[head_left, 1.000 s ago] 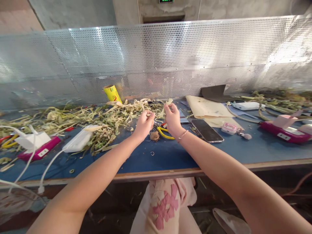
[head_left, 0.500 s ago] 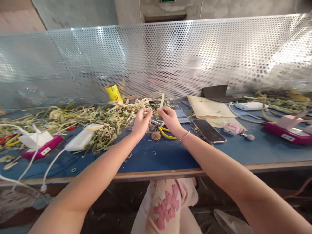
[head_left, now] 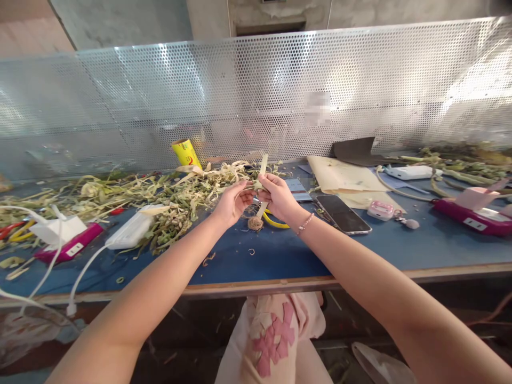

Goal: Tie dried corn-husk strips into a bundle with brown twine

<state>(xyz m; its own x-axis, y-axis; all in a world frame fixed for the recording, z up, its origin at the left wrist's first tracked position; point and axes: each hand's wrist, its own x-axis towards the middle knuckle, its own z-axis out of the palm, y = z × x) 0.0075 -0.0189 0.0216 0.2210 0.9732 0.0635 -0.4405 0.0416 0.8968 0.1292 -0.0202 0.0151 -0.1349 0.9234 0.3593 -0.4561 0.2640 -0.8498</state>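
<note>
My right hand (head_left: 279, 198), with a bracelet at the wrist, pinches a pale green plant strip (head_left: 264, 162) that stands up above its fingers and also shows below them. My left hand (head_left: 234, 204) is close beside it, fingers curled around a second pale strip lying roughly crosswise to the first. The strips meet at the fingertips, where the fingers partly hide them. Just under the hands are a ball of brown twine (head_left: 255, 223) and yellow-handled scissors (head_left: 276, 220), partly covered by my right hand.
Dried leaves and stalks (head_left: 172, 224) heap to the left, near a yellow tube (head_left: 186, 153). A white power bank (head_left: 134, 226) and magenta power strip (head_left: 70, 244) lie left. A phone (head_left: 344, 214), pink earphone case (head_left: 380, 210) and brown paper (head_left: 344, 176) lie right. Perforated metal screen (head_left: 256, 96) stands behind.
My hands have come together, the left moving right toward the other. The strips now cross at the fingertips, and the upright one extends below my right fingers.
</note>
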